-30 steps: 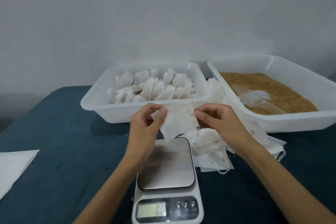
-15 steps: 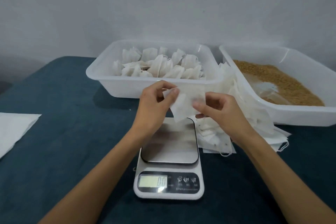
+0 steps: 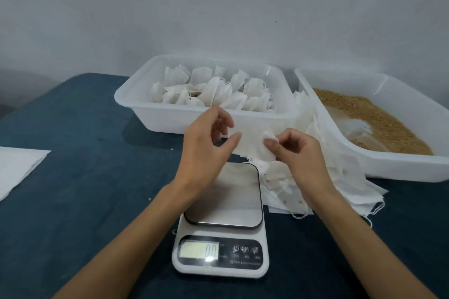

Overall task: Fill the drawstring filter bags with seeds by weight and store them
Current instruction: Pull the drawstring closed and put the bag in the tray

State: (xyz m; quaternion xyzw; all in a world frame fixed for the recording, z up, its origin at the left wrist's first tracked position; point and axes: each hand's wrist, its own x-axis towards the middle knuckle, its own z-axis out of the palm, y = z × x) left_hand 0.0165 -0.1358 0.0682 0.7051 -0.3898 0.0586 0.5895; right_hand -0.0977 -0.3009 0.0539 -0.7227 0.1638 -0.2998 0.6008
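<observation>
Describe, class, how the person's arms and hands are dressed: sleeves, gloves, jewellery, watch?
Both forearms are bare as far as the picture shows, with no sleeve in view. The left hand and the right hand wear no gloves. No ring, bracelet or watch shows on either wrist or on any visible finger.

Scale (image 3: pixel 222 221): glossy metal plate, white plastic body.

Two tubs (image 3: pixel 155 114) (image 3: pixel 401 167), one scale (image 3: pixel 222 226) (reading zero), two hands (image 3: pixel 204 150) (image 3: pixel 303 155).

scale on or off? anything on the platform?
On: the scale display is lit and reads zeros. Its steel platform is bare; both hands hold the empty filter bag above it.
</observation>
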